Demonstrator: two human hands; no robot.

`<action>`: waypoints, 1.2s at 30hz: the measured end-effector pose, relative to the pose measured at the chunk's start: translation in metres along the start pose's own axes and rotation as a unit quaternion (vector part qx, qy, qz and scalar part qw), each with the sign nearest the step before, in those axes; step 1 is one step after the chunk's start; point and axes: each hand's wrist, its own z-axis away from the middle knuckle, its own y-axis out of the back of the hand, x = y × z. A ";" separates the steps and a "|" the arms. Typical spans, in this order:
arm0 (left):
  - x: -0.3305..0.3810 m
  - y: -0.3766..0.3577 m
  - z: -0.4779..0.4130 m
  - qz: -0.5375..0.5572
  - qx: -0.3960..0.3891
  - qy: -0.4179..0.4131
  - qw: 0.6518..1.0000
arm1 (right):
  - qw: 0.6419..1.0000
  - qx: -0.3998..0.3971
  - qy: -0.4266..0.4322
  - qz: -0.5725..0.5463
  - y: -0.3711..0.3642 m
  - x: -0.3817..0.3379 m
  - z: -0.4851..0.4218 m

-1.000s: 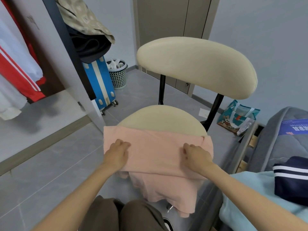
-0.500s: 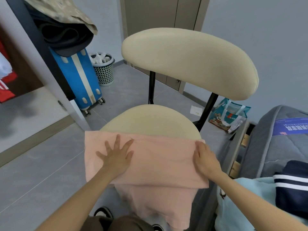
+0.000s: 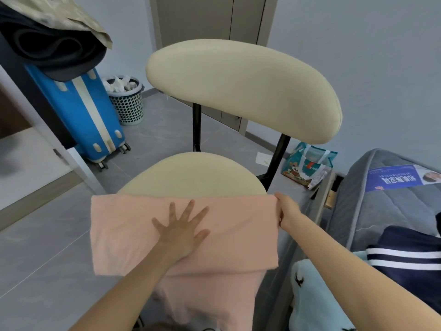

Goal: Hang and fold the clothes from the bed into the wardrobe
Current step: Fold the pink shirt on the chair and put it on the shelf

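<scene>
Garment (image 3: 119,235) overhanging chair seat (image 3: 191,175) edge
Left hand (image 3: 181,232) presses flat, fingers spread; right hand (image 3: 287,211) pinches its right edge (hem cut off).

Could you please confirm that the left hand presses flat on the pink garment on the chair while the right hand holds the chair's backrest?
Not quite. In the head view the right hand pinches the right edge of the pink garment, not the backrest. The left hand does press flat on that garment on the chair seat.
</scene>
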 end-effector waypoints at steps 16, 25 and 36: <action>-0.086 0.038 0.003 -0.061 0.049 0.059 0.995 | 0.692 -0.077 0.378 0.610 -0.035 0.021 0.018; -0.119 0.072 -0.005 -0.167 0.058 0.021 0.984 | 0.637 -0.161 0.265 0.706 -0.070 -0.002 0.027; -0.102 0.154 -0.014 -0.222 0.257 0.060 0.939 | 0.613 0.019 0.467 0.637 -0.081 -0.088 0.042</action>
